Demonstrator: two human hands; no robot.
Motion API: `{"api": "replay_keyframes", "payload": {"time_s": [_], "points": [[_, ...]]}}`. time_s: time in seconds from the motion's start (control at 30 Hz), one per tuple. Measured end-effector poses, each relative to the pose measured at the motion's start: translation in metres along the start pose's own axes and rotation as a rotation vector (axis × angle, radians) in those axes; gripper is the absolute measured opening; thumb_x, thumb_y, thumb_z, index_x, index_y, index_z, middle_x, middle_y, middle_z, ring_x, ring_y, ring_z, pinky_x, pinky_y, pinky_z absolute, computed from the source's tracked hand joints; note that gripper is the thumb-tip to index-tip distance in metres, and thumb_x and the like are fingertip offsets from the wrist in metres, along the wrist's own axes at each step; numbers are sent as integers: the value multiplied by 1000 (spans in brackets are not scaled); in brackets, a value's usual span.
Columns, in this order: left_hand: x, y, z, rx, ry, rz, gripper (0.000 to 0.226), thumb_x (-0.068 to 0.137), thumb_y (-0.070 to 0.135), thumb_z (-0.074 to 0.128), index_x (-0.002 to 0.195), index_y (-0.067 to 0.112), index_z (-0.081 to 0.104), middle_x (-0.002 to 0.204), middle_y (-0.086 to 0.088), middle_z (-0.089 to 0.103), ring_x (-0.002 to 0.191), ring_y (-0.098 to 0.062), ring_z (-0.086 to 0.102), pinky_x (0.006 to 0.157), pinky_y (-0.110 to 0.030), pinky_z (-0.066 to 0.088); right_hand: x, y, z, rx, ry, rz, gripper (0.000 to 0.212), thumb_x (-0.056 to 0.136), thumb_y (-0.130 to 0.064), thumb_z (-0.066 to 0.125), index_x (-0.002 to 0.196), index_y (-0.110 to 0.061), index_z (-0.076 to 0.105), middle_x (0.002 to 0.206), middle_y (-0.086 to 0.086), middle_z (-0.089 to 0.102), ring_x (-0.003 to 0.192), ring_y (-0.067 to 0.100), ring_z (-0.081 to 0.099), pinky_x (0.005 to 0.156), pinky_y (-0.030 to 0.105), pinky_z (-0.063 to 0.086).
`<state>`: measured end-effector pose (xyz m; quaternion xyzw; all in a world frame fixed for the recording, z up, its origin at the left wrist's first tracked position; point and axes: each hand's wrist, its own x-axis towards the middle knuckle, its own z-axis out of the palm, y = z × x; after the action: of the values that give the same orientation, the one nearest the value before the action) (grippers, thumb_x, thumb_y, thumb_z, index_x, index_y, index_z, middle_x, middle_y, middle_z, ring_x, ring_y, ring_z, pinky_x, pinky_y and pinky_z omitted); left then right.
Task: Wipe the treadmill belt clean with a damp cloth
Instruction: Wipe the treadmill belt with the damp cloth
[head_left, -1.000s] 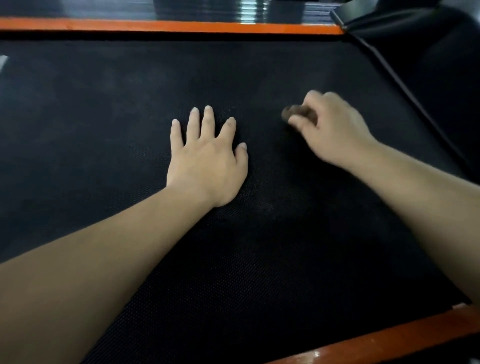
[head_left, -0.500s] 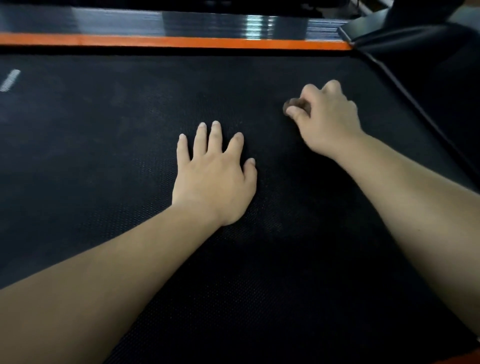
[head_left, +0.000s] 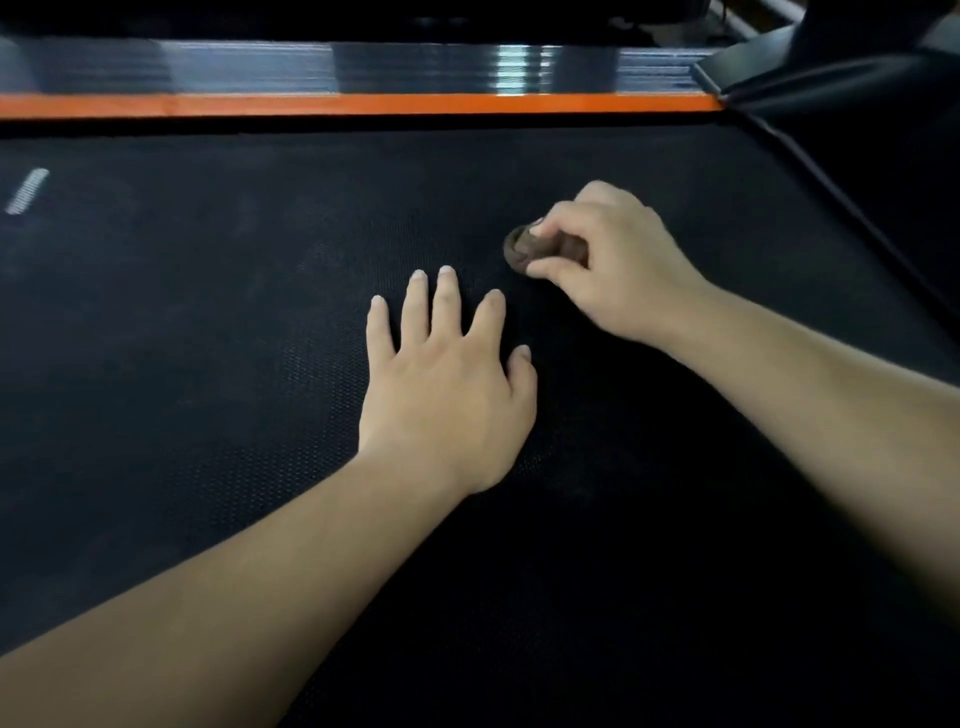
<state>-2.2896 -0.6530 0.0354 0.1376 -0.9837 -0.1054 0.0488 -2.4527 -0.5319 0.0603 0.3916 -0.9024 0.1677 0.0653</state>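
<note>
- Over the last second your right hand (head_left: 623, 265) drew in toward your left hand (head_left: 447, 400), carrying the cloth (head_left: 522, 249) across the treadmill belt (head_left: 208, 312) on the side away from you.
- Your left hand did not shift on the belt: it lay flat, palm down, fingers straight and a little spread, holding nothing.
- Your right hand was curled round the cloth, thumb below and fingers on top, pinching it tight.
- More of the cloth showed than before; its rounded end poked out past your thumb toward the left.
- That read as a short wiping stroke in the middle of the belt, so you were probably mid-wipe, with most of the surface yet to be covered.
- The cloth was a small brown wad, bunched up rather than spread, and seemed to be touching the belt just beyond your left fingertips. You could not tell dampness from this view.
- The belt was black and finely textured, with faint pale smudges toward the orange strip (head_left: 311, 105) and a white hatched mark (head_left: 27, 190) at far left.
</note>
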Motion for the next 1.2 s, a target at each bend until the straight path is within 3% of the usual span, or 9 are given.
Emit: {"api": "replay_keyframes", "payload": {"time_s": [0.07, 0.23, 0.4, 0.47, 0.6, 0.7, 0.8, 0.97, 1.2], "points": [[0, 0, 0, -5, -3, 3, 59, 102, 52, 21, 155, 28, 22, 168, -12, 9, 155, -31, -2, 124, -55, -1, 8, 10, -6, 12, 15, -22, 31, 87, -42, 71, 113, -26, 72, 102, -1, 65, 96, 20, 58, 88, 41, 48], [1, 0, 0, -7, 3, 9, 60, 102, 53, 20, 156, 28, 20, 169, -12, 7, 155, -31, -4, 124, -55, -3, 64, 44, -5, -137, 150, 360, 28, 92, -45, 64, 114, -30, 71, 111, 2, 69, 111, 30, 58, 96, 47, 46], [1, 0, -1, 4, -6, 9, 61, 102, 53, 17, 158, 27, 16, 169, -12, 5, 155, -31, -5, 124, -56, -3, 43, 18, 7, -13, 47, 19, 31, 93, -35, 67, 122, -26, 69, 116, 1, 66, 110, 27, 54, 98, 41, 42], [1, 1, -1, 4, 4, 9, 61, 102, 53, 18, 157, 27, 18, 169, -13, 6, 155, -31, -4, 124, -56, -3, 57, 33, -1, -22, 51, 61, 31, 92, -35, 69, 122, -27, 70, 115, 0, 69, 109, 25, 57, 97, 38, 42], [2, 1, 0, -3, 3, 4, 62, 101, 54, 16, 157, 28, 18, 169, -12, 6, 156, -30, -6, 124, -55, -5, 101, 58, -2, -19, 193, 415, 29, 91, -43, 67, 115, -27, 73, 113, 1, 71, 111, 24, 61, 95, 36, 48], [2, 0, -1, 4, 7, 5, 63, 99, 54, 15, 157, 28, 18, 169, -12, 6, 156, -30, -6, 124, -55, -4, 104, 31, 14, 62, 130, 217, 22, 91, -42, 67, 108, -31, 75, 103, -11, 71, 103, 16, 61, 94, 35, 49], [1, 0, -1, -5, 15, 4, 64, 99, 54, 15, 157, 27, 19, 169, -12, 6, 156, -30, -6, 124, -55, -5, 98, 27, 17, 85, 110, 40, 24, 91, -38, 67, 112, -29, 75, 106, -7, 74, 99, 14, 64, 91, 33, 49], [1, 0, -1, -5, 9, 12, 62, 101, 54, 17, 157, 29, 13, 169, -10, -1, 155, -28, -14, 123, -53, -10, 129, 69, 9, -56, 246, 481, 25, 91, -41, 67, 111, -26, 73, 116, 7, 69, 112, 29, 60, 92, 38, 48], [2, 1, 0, 15, 10, 0, 66, 98, 55, 14, 158, 28, 17, 169, -11, 4, 156, -29, -9, 124, -54, -7, 98, 60, 6, 5, 131, 217, 31, 89, -42, 69, 110, -21, 73, 104, 3, 71, 100, 24, 62, 88, 38, 49]]}}
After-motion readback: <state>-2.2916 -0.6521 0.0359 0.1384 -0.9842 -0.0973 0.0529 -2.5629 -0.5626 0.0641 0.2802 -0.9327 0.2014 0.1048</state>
